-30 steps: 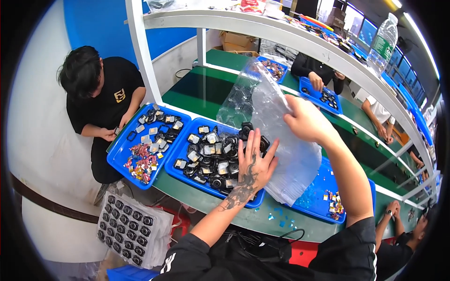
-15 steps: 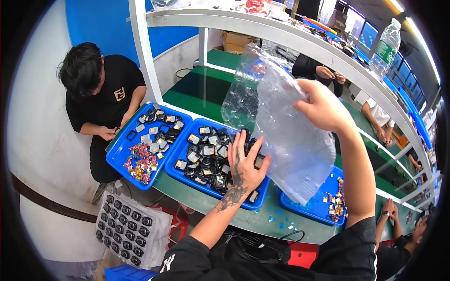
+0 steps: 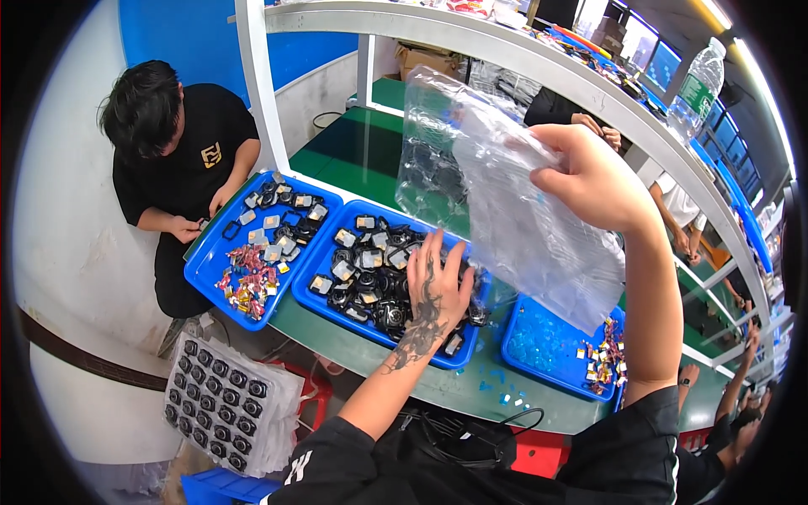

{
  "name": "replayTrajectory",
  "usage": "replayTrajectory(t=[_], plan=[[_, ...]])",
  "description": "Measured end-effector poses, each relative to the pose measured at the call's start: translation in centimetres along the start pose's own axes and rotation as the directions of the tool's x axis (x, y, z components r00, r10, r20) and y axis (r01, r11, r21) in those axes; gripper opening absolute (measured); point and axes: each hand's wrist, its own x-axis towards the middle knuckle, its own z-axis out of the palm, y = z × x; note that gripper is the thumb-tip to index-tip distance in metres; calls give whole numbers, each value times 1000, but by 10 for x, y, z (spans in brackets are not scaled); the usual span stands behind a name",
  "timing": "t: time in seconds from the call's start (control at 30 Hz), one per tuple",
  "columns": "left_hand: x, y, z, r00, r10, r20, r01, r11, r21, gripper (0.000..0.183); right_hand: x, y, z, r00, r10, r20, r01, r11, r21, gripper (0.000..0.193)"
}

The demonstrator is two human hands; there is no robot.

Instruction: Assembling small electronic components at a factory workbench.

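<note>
Pinched between thumb and fingers of the right hand (image 3: 593, 181), a clear blister tray (image 3: 518, 210) hangs aslant above the bench, its moulded pockets toward the far left and its lower edge over a blue parts tray. Glare blurs the plastic, so whether it is one sheet or several nested together cannot be told. The left hand (image 3: 439, 290), released and palm down with fingers spread, rests on black camera-like housings (image 3: 370, 282) heaped in the middle blue tray (image 3: 337, 321); many carry pale square plates. Just beside, at left, a second blue tray (image 3: 210, 268) holds further housings and a pile of small pink and gold pieces (image 3: 252, 282). At right, the third blue tray (image 3: 572, 324) contains translucent blue film scraps (image 3: 539, 341) and small gold-and-white parts (image 3: 602, 366). More scraps lie on the green bench (image 3: 450, 391) between the middle and right trays. Low at left, a stack of clear trays (image 3: 215, 404) bears rows of black lens units. Beyond the left tray sits a co-worker (image 3: 189, 160) in black, head bowed.
</note>
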Motion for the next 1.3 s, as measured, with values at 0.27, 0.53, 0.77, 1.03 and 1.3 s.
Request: replayTrajectory(t=[0.27,0.53,0.77,1.03,1.3], plan=[[4,0,7,999,-9,-31,8,1000,-24,29,-25,18,-15,994,52,-94,-45,996,84,33],[-8,-25,-84,892,-445,-86,101,381,-919,103,-82,47,-21,912,48,-408,178,849,497,50],[-135,-46,-181,905,-257,340,251,-322,-913,76,-68,101,101,952,-286,105,-20,284,959,78],[-406,-25,-232,813,-575,88,-298,-542,-786,29,-104,-194,299,423,-628,654,-659,283,697,71],[-736,11,-378,-320,-806,-499,-197,571,-797,16,-177,-301,396,361,-715,599,-162,585,795,60]])
